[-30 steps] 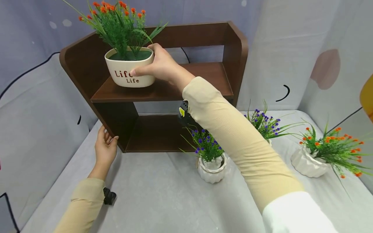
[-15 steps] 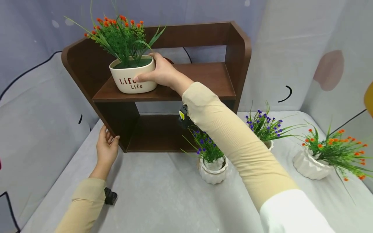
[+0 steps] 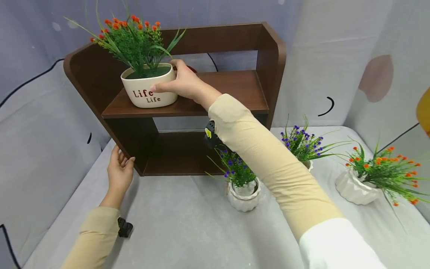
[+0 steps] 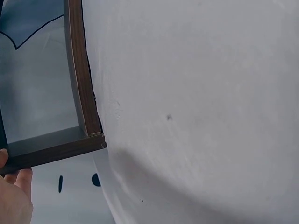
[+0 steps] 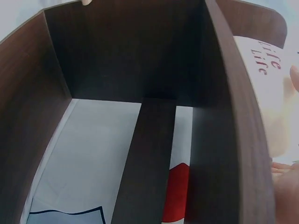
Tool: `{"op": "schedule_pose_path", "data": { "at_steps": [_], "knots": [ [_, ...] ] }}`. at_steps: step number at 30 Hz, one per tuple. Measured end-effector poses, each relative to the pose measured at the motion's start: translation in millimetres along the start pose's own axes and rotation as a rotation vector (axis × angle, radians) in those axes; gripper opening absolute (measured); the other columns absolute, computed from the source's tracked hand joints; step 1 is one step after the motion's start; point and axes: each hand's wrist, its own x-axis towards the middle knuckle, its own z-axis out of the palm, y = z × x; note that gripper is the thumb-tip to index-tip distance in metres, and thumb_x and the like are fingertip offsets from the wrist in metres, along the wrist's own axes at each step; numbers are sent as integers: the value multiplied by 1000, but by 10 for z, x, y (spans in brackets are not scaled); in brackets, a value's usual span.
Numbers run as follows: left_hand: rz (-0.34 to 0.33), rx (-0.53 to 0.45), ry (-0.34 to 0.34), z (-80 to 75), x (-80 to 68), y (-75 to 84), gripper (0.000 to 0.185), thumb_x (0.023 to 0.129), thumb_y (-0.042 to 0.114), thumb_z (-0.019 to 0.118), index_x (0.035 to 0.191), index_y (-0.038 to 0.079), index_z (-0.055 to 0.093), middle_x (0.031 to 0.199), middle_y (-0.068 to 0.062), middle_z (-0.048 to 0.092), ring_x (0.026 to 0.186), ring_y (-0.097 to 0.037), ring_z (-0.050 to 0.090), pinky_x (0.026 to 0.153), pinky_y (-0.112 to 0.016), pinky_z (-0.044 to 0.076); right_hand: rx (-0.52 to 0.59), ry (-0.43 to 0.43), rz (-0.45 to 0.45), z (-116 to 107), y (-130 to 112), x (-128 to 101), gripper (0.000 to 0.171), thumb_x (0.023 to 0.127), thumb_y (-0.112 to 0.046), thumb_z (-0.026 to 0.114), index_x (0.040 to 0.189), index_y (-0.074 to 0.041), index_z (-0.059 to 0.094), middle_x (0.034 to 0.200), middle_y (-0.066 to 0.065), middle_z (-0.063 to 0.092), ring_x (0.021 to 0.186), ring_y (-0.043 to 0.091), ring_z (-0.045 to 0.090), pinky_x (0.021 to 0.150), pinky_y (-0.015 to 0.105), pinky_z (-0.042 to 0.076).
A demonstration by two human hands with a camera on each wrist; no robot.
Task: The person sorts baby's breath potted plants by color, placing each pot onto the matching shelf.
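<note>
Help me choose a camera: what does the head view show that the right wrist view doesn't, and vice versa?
Only the head view shows the orange-flowered plant in the lettered pot, and three smaller white pots.

Only the right wrist view shows the underside of the middle board and the lower back slat.

Both share the brown shelf, the lettered pot and part of the right hand.

Cream oval pot (image 3: 149, 87), lettered "Life" twice in dark red, held upright at the left end of the upper board (image 3: 235, 87) of a dark brown two-tier shelf (image 3: 181, 155). Inside, green foliage (image 3: 134, 48), orange flowers (image 3: 115, 25) above.
</note>
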Motion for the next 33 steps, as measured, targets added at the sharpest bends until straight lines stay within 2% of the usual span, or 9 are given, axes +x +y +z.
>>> {"op": "schedule_pose_path", "data": {
  "at_steps": [4, 8, 15, 21, 25, 30, 33],
  "knots": [
    [-25, -6, 3, -9, -9, 32, 55, 86, -18, 52, 138, -4, 39, 127, -32, 54, 93, 13, 50, 81, 0, 43, 72, 19, -26, -47, -14, -49, 98, 80, -32, 73, 152, -19, 8, 147, 4, 38, 130, 9, 42, 101, 20, 42],
    [-32, 21, -5, -33, 13, 4, 57, 87, -16, 52, 140, 1, 40, 128, -28, 55, 98, 12, 50, 83, -1, 44, 135, 57, -53, -108, -45, -88, 96, 81, -31, 73, 152, -23, 9, 152, 1, 32, 135, 6, 35, 107, 20, 37],
    [-17, 28, -3, -53, 31, -80, 57, 87, -15, 55, 140, 0, 39, 129, -29, 54, 98, 12, 50, 83, -1, 43, 200, 81, -90, -159, -113, -159, 88, 83, -27, 71, 151, -23, 15, 150, -2, 35, 133, 7, 38, 104, 19, 40],
    [-9, 28, 2, -49, 29, -114, 58, 87, -15, 55, 140, 0, 39, 128, -29, 55, 97, 13, 50, 82, 0, 43, 198, 66, -114, -195, -137, -247, 82, 86, -26, 67, 151, -22, 16, 150, 0, 35, 135, 9, 37, 105, 21, 40],
    [-10, 33, 1, -45, 37, -122, 57, 87, -15, 54, 140, -1, 38, 127, -32, 54, 99, 12, 51, 81, 0, 43, 146, 73, -143, -198, -124, -352, 80, 86, -26, 68, 150, -20, 20, 149, 2, 37, 135, 10, 37, 106, 21, 39],
    [-26, 48, -2, -59, 44, -105, 56, 88, -14, 53, 141, 0, 38, 129, -30, 54, 100, 11, 50, 82, 0, 43, 59, 89, -209, -196, -71, -465, 72, 85, -26, 69, 144, -16, 31, 141, 6, 46, 130, 14, 43, 103, 22, 42],
    [-29, 31, 3, -69, 14, -27, 56, 88, -15, 52, 140, -1, 39, 128, -30, 54, 98, 12, 50, 81, 0, 43, 33, 96, -264, -189, -38, -544, 61, 86, -23, 69, 138, -11, 40, 136, 8, 49, 124, 15, 48, 98, 22, 45]
  ]
}}
